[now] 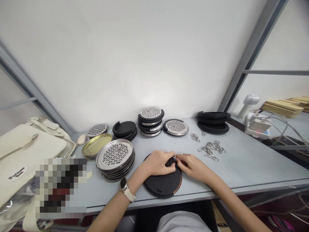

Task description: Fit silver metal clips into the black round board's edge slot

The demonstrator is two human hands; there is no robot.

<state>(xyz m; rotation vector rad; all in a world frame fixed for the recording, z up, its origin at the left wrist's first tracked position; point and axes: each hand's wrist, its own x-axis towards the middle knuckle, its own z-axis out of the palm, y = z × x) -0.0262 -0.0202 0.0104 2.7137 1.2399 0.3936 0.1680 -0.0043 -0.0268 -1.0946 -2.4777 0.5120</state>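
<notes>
A black round disc (161,186) with an orange-brown strip along its right edge lies flat near the table's front. My left hand (158,164) rests over its upper part, thumb and fingers closed on the rim. At that rim my right hand (190,166) pinches a small metal wire clip (174,158), mostly hidden by the fingertips. Loose wire clips (212,148) of a similar shape lie in a pile right of my right hand. Left of my left wrist is a stack of metal grater discs (115,154) with raised teeth.
Along the wall stand black ring holders (125,129), a stack of graters in black rims (151,113), another rimmed grater (176,127) and stacked black covers (213,124). A gold-coloured disc (96,145) and a cream bag (31,145) are at left. Cables (282,120) run at right.
</notes>
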